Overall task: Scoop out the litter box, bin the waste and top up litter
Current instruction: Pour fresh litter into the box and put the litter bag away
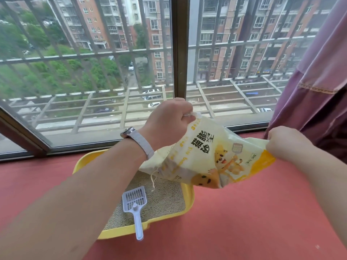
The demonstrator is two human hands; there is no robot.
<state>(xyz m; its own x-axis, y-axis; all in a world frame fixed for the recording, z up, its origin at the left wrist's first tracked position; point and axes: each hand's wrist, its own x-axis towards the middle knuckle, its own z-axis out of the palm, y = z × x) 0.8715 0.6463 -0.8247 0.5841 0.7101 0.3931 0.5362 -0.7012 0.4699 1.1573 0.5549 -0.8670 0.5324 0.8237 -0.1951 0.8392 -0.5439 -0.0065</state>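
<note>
The cat litter bag (208, 154) hangs in the air over the far right part of the yellow litter box (189, 201), held at its two ends and tipped so that its lower left end droops toward the litter (165, 196). The left hand (167, 124) has its fingers curled tight round a bunched top corner of the bag, and the right hand (287, 145) pinches the other end, its fingers closed on a fold of the yellow edge. The bag looks like soft woven plastic, limp and creased, with a loose thread (153, 180) dangling from the open end; it sags in the middle, which suggests a fair weight of granules inside that will shift as it tilts. I judge it slack and slippery, so the firmest holds are the gathered corners where the material can be wadded into the fist, as now, rather than the smooth printed face. Raising the right end should send the litter toward the mouth; a sudden slide could jerk the thin pinch loose. I cannot tell whether any litter is falling at this moment. The white slotted litter scoop (135, 201) lies in the box, its handle resting over the near rim, and the box sits on the red window ledge (244, 222) below the barred window (93, 62), with a purple curtain (319, 81) at the right.
</note>
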